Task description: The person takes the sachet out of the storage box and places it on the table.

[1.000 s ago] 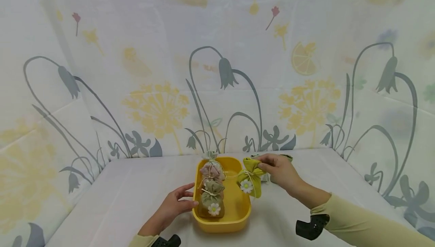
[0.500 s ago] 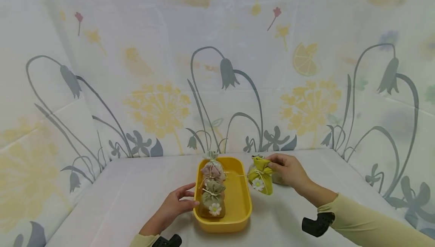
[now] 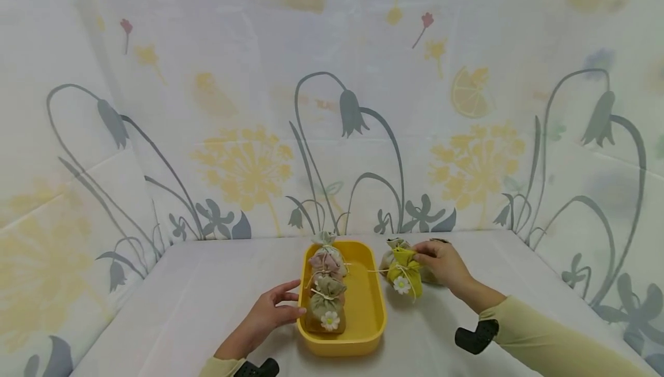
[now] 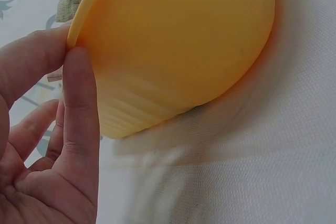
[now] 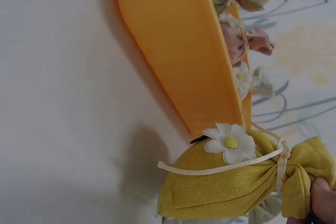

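My left hand pinches the left rim of a yellow plastic tub between thumb and finger; the left wrist view shows both at the rim. To the right of the tub, my right hand grips the gathered neck of a yellow-green drawstring pouch with a white flower and a pale cord. Along the tub's left side stand an olive-green pouch with a flower, a pink pouch and a pale pouch in a row.
Behind the yellow-green pouch sits a grey-beige pouch, partly covered. Another dull green pouch shows past my right fingers. A white cloth covers the table, and a printed flower curtain hangs at its back edge.
My right hand has carried the yellow-green pouch rightward, from over the tub's right rim to beside the other pouches outside it. The left hand has stayed at the rim.
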Available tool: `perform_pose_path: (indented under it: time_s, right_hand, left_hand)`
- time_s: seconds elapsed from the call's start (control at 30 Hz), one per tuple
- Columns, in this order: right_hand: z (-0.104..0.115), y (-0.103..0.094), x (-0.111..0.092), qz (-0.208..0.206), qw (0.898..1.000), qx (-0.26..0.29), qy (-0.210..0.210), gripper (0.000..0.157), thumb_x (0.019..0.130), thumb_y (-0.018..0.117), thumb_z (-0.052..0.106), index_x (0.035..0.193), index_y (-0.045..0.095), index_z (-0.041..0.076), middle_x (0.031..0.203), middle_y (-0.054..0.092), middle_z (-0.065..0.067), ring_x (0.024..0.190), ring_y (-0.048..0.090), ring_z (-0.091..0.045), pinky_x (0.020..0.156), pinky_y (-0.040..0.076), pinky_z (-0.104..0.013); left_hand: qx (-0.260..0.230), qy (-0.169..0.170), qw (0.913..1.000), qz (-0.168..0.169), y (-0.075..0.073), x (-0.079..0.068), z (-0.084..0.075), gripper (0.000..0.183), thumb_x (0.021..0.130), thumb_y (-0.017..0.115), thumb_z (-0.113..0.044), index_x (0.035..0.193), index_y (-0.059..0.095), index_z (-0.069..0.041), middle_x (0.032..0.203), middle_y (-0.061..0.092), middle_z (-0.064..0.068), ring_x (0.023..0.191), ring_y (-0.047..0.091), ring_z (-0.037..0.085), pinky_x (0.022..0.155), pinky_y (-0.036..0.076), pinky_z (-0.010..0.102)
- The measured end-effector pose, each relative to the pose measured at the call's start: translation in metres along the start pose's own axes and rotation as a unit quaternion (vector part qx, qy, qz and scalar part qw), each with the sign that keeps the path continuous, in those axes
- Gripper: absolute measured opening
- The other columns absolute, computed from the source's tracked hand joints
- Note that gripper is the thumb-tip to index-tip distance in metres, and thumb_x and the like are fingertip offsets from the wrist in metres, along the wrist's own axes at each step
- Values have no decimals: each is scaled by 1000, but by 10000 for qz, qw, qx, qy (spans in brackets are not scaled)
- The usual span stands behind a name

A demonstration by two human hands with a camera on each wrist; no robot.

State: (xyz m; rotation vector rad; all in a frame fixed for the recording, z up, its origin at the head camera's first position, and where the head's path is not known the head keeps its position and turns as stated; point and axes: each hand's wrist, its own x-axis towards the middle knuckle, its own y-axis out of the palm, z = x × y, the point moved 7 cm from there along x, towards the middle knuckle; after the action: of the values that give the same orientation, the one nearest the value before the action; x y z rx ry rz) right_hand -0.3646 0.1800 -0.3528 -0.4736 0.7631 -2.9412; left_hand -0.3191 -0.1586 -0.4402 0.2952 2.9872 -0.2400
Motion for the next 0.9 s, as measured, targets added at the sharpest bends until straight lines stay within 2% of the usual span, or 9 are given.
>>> perform_pose_path:
  time_s: [0.17, 0.37, 0.6, 0.9]
  right_hand:
    - [-16, 8, 3, 22, 9998, 22, 211, 15, 88, 58, -3, 100, 64, -9, 93, 65, -13, 84, 59, -20, 76, 51, -42]
    - [-22, 13, 4, 59, 9999, 28, 160, 15, 87, 59, -4, 100, 64, -10, 93, 66, -15, 84, 60, -21, 74, 52, -40]
    - [-28, 5, 6, -105, 9980, -508, 368, 18, 86, 66, 8, 101, 70, 0, 96, 67, -11, 84, 62, -20, 72, 53, -37]
    - [-33, -7, 0, -220, 9977, -312, 563, 28, 84, 70, 17, 105, 69, -1, 102, 65, -11, 90, 61, -22, 71, 52, -27]
  left_hand:
    - [-4, -12, 10000, -4, 1, 1, 1, 72, 79, 76, -16, 139, 39, -1, 111, 54, 15, 89, 59, 19, 78, 54, 36]
    - [2, -37, 10000, -21, 1, 2, 1, 74, 77, 77, -19, 139, 40, -1, 109, 54, 13, 90, 58, 19, 78, 54, 36]
    - [-38, -12, 10000, -1, 1, 2, 1, 73, 78, 76, -17, 139, 40, -1, 110, 54, 14, 90, 59, 19, 78, 54, 36]
    - [-68, -12, 10000, -4, 1, 1, 1, 73, 78, 76, -15, 139, 39, -1, 112, 53, 16, 90, 59, 19, 78, 54, 36]
